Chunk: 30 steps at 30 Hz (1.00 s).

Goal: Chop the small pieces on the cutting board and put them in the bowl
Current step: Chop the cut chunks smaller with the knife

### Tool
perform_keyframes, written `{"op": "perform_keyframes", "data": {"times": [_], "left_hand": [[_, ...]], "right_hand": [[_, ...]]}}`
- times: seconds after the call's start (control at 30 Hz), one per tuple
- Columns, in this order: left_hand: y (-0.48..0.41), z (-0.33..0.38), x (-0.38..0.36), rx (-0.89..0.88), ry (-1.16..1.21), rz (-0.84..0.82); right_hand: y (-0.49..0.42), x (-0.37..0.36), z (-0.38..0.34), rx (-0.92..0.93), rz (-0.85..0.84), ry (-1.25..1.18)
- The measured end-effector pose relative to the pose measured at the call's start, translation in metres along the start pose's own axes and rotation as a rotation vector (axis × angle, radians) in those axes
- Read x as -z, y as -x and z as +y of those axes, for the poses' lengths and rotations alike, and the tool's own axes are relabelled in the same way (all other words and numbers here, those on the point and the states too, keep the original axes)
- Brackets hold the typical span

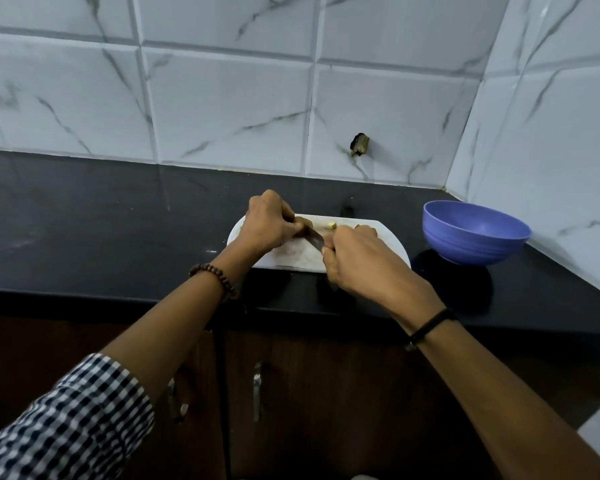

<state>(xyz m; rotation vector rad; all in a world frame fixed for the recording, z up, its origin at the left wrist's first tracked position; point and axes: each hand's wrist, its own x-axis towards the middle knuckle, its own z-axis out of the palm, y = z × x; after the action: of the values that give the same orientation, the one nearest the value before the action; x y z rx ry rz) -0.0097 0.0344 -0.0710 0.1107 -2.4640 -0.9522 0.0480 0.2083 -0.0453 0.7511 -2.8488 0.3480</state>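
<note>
Left hand (pixel 267 225) pinches a small brown piece (pixel 306 223) on the cutting board (pixel 391 241); right hand (pixel 357 259) grips the knife (pixel 314 240). It looks light, firm and prone to rolling, best pinned near its end. The bowl (pixel 475 233) sits just beside the board.

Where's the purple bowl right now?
In the head view, the purple bowl sits on the black counter, on the right side, just right of the white cutting board and close to the tiled side wall.

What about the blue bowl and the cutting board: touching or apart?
Apart. Head view shows bare black counter between bowl and cutting board.
</note>
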Motion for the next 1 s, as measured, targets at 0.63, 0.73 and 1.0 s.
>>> {"op": "perform_keyframes", "data": {"times": [0.63,0.73,1.0], "left_hand": [[0.005,-0.019,0.019,0.09,0.166,-0.031],[0.001,-0.024,0.023,0.135,0.246,-0.105],[0.001,-0.018,0.02,0.158,0.384,-0.188]], "right_hand": [[0.038,0.04,0.033,-0.001,0.025,-0.056],[0.031,0.032,0.032,-0.004,0.121,-0.123],[0.009,0.01,0.007,-0.001,0.118,-0.172]]}}
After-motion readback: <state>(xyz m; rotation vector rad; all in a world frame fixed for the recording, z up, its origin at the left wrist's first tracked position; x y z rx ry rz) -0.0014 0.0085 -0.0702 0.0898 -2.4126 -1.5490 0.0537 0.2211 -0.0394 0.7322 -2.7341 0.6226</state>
